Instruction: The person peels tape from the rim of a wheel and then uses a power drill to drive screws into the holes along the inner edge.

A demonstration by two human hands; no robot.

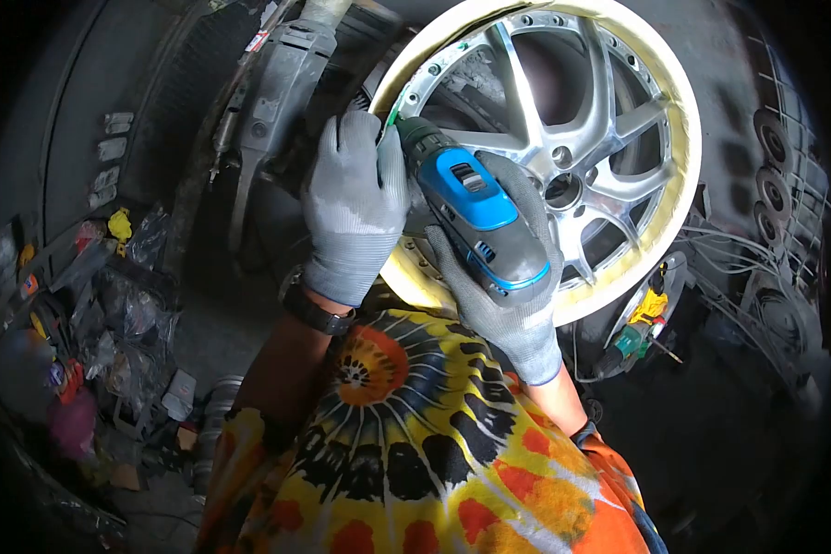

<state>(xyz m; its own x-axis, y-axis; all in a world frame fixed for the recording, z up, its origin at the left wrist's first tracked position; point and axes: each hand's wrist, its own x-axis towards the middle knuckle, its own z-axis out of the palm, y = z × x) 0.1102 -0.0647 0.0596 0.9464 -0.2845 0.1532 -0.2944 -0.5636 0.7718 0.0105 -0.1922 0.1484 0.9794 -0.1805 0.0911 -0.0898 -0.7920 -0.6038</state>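
Observation:
A silver multi-spoke wheel rim (pixel 609 189), its outer lip covered with pale yellow masking tape, is tilted up in front of me. My right hand (pixel 517 309), in a grey glove, is wrapped around a blue and grey cordless drill (pixel 475 189). The drill's chuck points up and left to the rim's left edge, where small bolt holes line the lip. A bit of green shows just beyond the chuck. My left hand (pixel 355 189), gloved too, is closed on the rim's left edge beside the chuck. Its fingertips are partly hidden.
A grey, dusty power tool (pixel 282 88) hangs at upper left. Plastic bags and mixed scraps (pixel 125 323) lie at left. A green tool (pixel 630 343) with a yellow cloth sits below the rim at right. Round discs (pixel 771 138) and cables (pixel 725 245) are at far right.

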